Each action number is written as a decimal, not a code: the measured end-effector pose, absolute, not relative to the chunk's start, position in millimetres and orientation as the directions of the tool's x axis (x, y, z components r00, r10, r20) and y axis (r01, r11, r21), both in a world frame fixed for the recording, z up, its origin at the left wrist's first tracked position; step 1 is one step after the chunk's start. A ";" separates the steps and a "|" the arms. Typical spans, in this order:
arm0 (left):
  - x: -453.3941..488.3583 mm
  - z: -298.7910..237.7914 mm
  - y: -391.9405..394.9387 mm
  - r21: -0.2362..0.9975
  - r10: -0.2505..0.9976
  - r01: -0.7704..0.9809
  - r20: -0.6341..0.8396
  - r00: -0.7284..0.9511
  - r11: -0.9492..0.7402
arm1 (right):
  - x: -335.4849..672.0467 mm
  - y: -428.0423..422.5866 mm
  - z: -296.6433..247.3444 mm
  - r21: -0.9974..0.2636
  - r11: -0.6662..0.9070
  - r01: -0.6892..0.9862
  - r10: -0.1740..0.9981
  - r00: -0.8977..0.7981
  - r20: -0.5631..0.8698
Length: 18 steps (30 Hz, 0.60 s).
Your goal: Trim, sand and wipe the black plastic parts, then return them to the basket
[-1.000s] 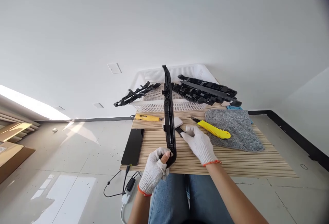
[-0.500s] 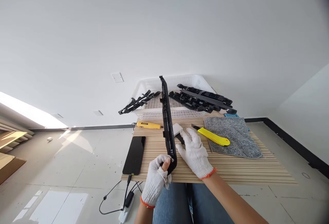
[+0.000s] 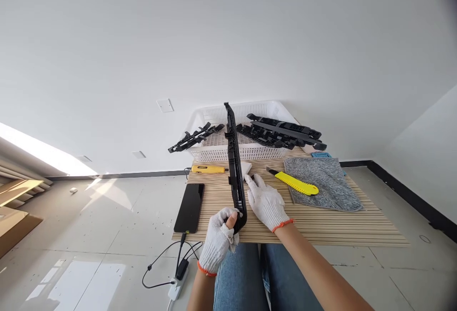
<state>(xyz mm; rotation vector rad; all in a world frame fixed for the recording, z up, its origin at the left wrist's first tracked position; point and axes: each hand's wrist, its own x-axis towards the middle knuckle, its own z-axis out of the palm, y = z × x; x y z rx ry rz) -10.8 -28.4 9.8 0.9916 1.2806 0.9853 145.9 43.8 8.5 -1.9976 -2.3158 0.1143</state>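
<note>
My left hand, in a white knitted glove with the thumb tip bare, is closed around the lower end of a long black plastic trim piece. The piece stands tilted up over the table, its far end in front of the basket. My right hand, also gloved, has its fingers curled over the black part of a small tool with a white block-like head. The trim piece partly hides that head; my fingers cover most of the black part. Right of this hand lies a yellow utility knife, blade out, partly on a grey cloth.
A white plastic basket at the back carries several black trim pieces, some jutting over its rim. A yellow pen-like tool and a phone with a cable lie on the left. A power strip sits below the table.
My right hand's fingers have gone from spread over the white-headed tool to curled about its black part. My left hand keeps its grip on the trim piece. The view has shifted slightly.
</note>
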 end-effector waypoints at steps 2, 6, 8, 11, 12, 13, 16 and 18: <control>-10.9 9.6 -29.1 0.962 0.962 -0.026 -0.269 0.049 0.270 | 146.4 40.6 7.5 -0.167 0.106 0.980 0.994 -0.101 0.036; -10.3 12.5 -29.5 0.966 0.965 -0.026 -0.254 0.066 0.256 | 144.9 35.4 14.5 -0.215 -0.009 0.977 0.999 0.001 -0.035; -10.1 14.4 -29.4 0.965 0.963 -0.021 -0.259 0.069 0.261 | 142.2 36.2 24.1 -0.206 -0.047 0.977 0.993 0.024 -0.116; -10.3 15.3 -29.5 0.965 0.963 -0.009 -0.261 0.065 0.263 | 139.0 44.9 40.3 -0.204 -0.033 0.978 0.983 -0.005 -0.185; -10.5 14.7 -29.4 0.966 0.964 -0.005 -0.257 0.061 0.258 | 138.9 49.6 44.5 -0.212 -0.020 0.977 0.981 -0.022 -0.194; -10.6 13.8 -29.3 0.967 0.966 -0.004 -0.253 0.057 0.254 | 139.4 54.7 47.5 -0.221 -0.008 0.975 0.979 -0.037 -0.201; -10.6 9.8 -28.5 0.970 0.968 -0.006 -0.244 0.050 0.245 | 143.6 69.5 49.6 -0.264 0.007 0.964 0.967 -0.074 -0.244; -10.8 8.1 -28.3 0.972 0.970 0.016 -0.236 0.062 0.236 | 147.3 76.2 46.8 -0.302 -0.011 0.953 0.960 -0.075 -0.270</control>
